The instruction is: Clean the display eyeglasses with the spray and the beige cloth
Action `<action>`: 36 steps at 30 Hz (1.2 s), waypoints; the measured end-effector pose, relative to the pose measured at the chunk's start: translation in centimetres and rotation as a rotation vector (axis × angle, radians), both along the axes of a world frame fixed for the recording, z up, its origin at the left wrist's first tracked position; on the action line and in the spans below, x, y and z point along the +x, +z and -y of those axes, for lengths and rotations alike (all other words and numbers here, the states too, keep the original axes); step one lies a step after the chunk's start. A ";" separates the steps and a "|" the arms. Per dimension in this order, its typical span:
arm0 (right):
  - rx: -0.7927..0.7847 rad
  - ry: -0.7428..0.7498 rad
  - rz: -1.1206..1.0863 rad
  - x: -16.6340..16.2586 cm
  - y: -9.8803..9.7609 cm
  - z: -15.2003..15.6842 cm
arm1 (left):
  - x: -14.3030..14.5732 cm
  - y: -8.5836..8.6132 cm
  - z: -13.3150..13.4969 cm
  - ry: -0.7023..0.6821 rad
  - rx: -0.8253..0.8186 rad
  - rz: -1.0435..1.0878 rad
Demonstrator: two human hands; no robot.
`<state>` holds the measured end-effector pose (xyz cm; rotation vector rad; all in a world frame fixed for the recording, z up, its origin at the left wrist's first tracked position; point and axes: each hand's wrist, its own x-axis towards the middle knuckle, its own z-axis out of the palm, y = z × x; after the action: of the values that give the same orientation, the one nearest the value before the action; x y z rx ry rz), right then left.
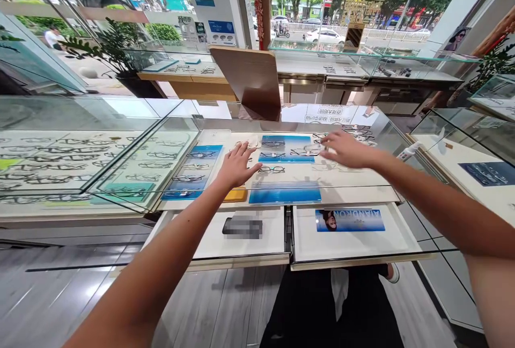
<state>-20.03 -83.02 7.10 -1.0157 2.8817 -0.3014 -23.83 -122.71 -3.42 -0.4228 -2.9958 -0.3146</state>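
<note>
1. Both hands reach into the glass-topped display tabletop (169, 123), over the white display tray (362, 177) of spectacles.
2. Left hand (237, 164): open, palm down, fingers spread, gripping nothing. It hovers beside the dark-rimmed spectacle frame (272, 169).
3. Right hand (346, 149): fingers extended, tips at the thin clear-rimmed spectacle frame (311, 149), which lies at the right edge of the blue rectangular display card (286, 148). I cannot tell whether they pinch it.
4. Below, 2 white drawers stand pulled out: left drawer (193, 243), right drawer (350, 245).
5. Judgement: the step in hand is arranging frames on the tray. Moving the clear frame calls for a light pinch on the rim, keeping clear of neighbouring frames.
</note>
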 end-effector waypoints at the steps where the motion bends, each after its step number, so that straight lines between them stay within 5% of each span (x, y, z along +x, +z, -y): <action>1: 0.005 -0.041 -0.032 -2.9 0.2 -0.9 | 0.0 0.0 0.0 0.000 -0.001 -0.002; 6: 0.021 -0.278 -0.049 -13.4 -1.0 -3.2 | -0.2 -0.2 0.2 0.001 -0.008 -0.012; 13: 0.068 -0.387 -0.049 -18.6 -3.7 -3.1 | -0.2 -0.5 0.5 -0.002 -0.014 -0.031; 29: 0.119 -0.436 0.004 -19.2 -5.3 -4.5 | 0.1 -0.1 0.3 0.013 -0.056 -0.009; 36: 0.091 -0.438 -0.007 -16.8 -2.9 -3.4 | 0.1 -0.1 0.3 0.013 -0.048 -0.029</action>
<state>-36.80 -79.63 4.19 -0.3636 3.0639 -0.1847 -23.72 -122.99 -3.57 -0.4089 -2.9816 -0.2342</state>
